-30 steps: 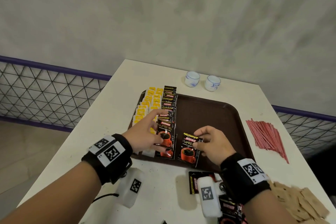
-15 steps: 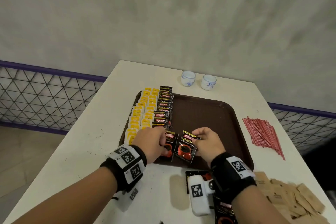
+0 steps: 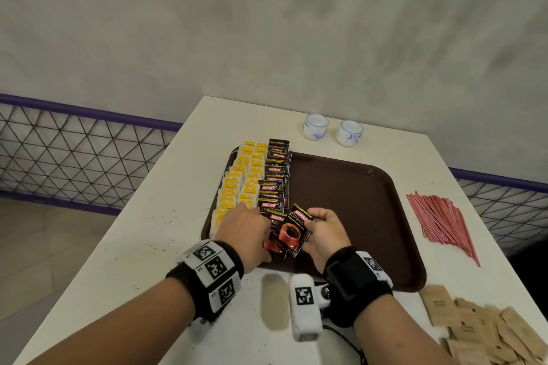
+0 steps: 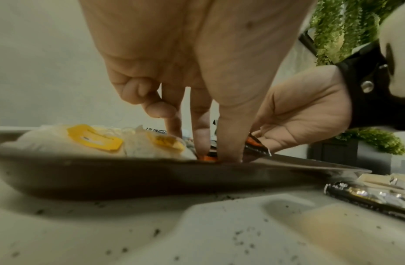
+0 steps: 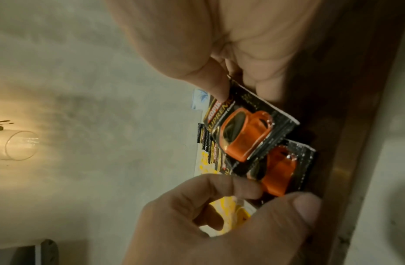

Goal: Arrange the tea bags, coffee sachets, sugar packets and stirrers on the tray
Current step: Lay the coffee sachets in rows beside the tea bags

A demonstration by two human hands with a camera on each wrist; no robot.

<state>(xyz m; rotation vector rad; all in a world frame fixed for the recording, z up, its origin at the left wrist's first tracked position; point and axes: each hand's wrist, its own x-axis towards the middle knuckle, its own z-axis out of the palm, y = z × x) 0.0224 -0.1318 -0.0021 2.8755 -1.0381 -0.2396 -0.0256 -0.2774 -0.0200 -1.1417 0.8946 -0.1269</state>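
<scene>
The right hand pinches a coffee sachet by its top edge between thumb and fingers, tilted and lifted off the tray; a second ago that sachet lay flat near the tray's 6 o'clock rim. The left hand has come down from a spread reach to press its fingertips on the last sachet of the row, thumb at the sachet's near edge (whether it truly grips or only presses is hard to tell). The camera has also dropped closer, so the tray's near side fills more of the view.

This reads as the held sachet being tucked under or against the row's near end while the left hand steadies it, extending the shingled coffee column at about 9 o'clock on the tray.

The tea bags lie in two columns along the tray's 9 o'clock edge, touching the coffee row. The stirrers sit on the table at 3 o'clock off the tray, and the sugar packets at 4 o'clock, both not yet placed. Two cups stand at 12 o'clock beyond the tray.
</scene>
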